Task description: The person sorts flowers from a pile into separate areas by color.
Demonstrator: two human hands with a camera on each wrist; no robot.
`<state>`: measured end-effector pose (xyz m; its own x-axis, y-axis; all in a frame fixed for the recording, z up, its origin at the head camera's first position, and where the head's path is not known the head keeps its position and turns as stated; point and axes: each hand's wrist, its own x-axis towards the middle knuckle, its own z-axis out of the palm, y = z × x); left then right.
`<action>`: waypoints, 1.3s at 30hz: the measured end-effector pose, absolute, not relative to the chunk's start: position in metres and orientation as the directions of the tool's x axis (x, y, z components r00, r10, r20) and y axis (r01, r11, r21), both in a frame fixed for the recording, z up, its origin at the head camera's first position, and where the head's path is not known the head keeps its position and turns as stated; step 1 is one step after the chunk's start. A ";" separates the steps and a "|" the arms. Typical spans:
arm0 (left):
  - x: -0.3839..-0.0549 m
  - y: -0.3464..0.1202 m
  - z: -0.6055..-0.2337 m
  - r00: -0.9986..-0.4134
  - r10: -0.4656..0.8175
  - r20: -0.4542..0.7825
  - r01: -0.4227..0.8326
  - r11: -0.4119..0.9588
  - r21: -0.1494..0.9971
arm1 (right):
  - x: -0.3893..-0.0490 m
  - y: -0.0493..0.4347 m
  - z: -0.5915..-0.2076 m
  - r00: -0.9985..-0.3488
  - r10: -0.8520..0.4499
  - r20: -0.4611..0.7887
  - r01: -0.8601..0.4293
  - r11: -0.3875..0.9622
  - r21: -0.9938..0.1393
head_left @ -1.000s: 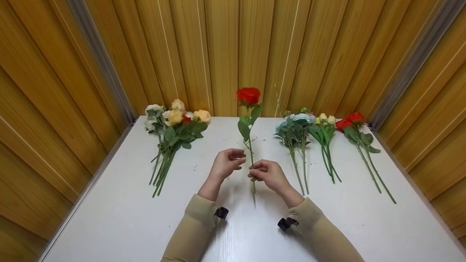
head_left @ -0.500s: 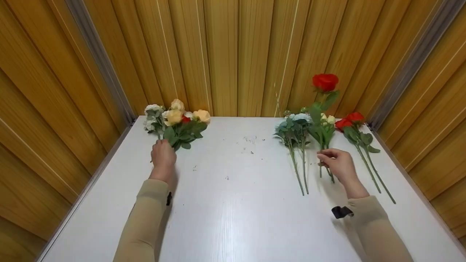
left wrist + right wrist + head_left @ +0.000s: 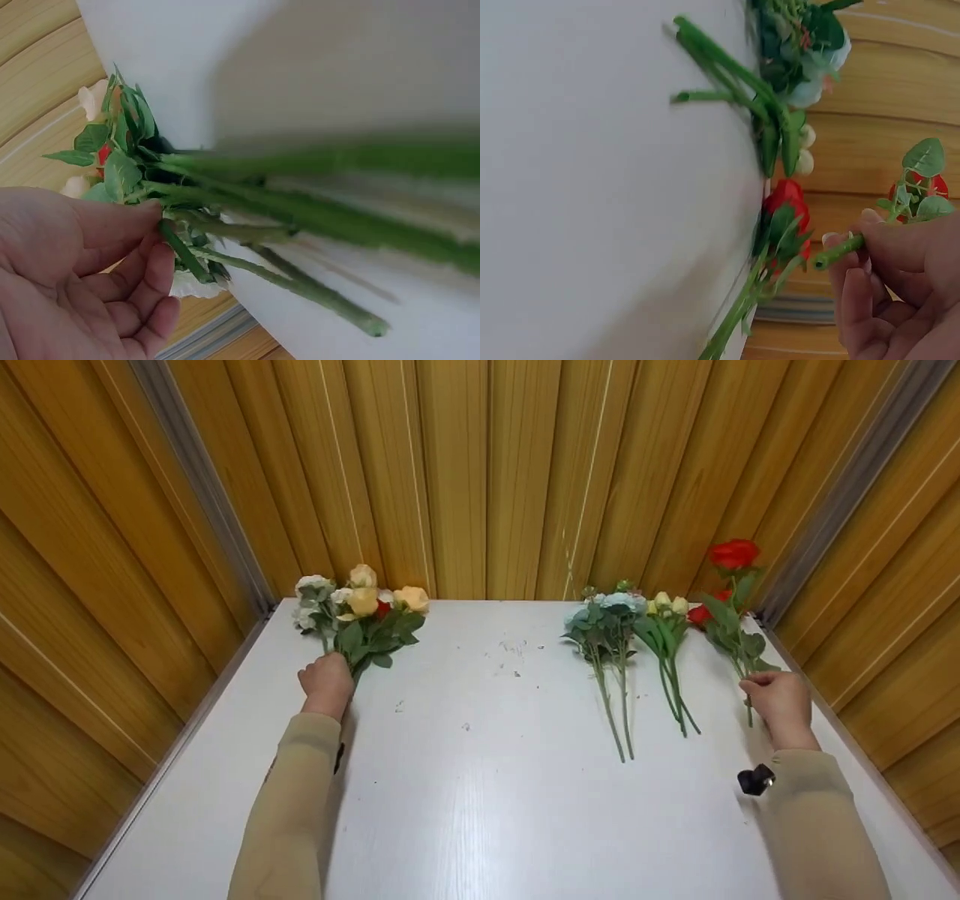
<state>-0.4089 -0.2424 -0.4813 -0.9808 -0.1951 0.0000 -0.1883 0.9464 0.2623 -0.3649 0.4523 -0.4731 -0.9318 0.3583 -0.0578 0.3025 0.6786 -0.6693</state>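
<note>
Red rounded rose [image 3: 735,553], slender green stem [image 3: 840,252] in the right grip [image 3: 781,705].

- Wide lane across the white table [image 3: 465,795], mixed bouquet [image 3: 382,634] left, blue flowers [image 3: 611,622] right!
- Yellow tulips [image 3: 666,636] crowd them, only a slim stem-level gap!
- Panelled wall [image 3: 457,472] blocks the back!

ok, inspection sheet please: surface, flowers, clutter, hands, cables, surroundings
Surface: flat white tabletop
Flowers: long-stemmed red rose, held apart from red roses at far right; pale blue flowers; pale yellow tulip-shaped flowers; mixed orange and white bunch at left
Clutter: small dark specks, marks or crumbs unclear
Left hand: pinches a green stem
Right hand: pinches the held rose's stem
Cables: nothing seen
Surroundings: yellow-brown wood-grain panels, grey corner posts
</note>
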 end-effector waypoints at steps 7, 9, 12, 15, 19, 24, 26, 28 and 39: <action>-0.413 -0.235 -0.461 -0.960 -0.189 -0.209 -0.268 0.843 0.467 | -0.364 0.484 -0.480 -0.935 0.355 -0.021 0.309 0.782 -0.542; -0.415 -0.232 -0.456 -0.949 -0.174 -0.263 -0.298 0.764 0.572 | -0.365 0.489 -0.483 -0.938 0.346 -0.006 0.299 0.804 -0.514; -0.419 -0.227 -0.453 -0.937 -0.131 -0.324 -0.332 0.618 0.713 | -0.366 0.495 -0.488 -0.941 0.340 -0.001 0.300 0.828 -0.475; -0.420 -0.222 -0.453 -0.922 -0.098 -0.374 -0.373 0.482 0.793 | -0.366 0.497 -0.494 -0.942 0.335 -0.022 0.309 0.838 -0.450; -0.418 -0.217 -0.456 -0.899 -0.082 -0.431 -0.430 0.351 0.832 | -0.364 0.498 -0.501 -0.942 0.330 -0.062 0.323 0.840 -0.435; -0.415 -0.213 -0.463 -0.892 -0.060 -0.448 -0.448 0.244 0.860 | -0.362 0.495 -0.505 -0.937 0.341 -0.069 0.336 0.837 -0.432; -0.414 -0.211 -0.466 -0.900 -0.053 -0.432 -0.433 0.201 0.879 | -0.361 0.491 -0.503 -0.939 0.340 -0.055 0.329 0.838 -0.435; -0.412 -0.209 -0.468 -0.911 -0.044 -0.410 -0.412 0.160 0.897 | -0.362 0.485 -0.501 -0.942 0.334 -0.031 0.312 0.840 -0.443; -0.397 -0.177 -0.481 -0.972 -0.081 -0.222 -0.218 -0.055 0.974 | -0.370 0.405 -0.480 -0.946 0.264 0.188 0.132 0.844 -0.520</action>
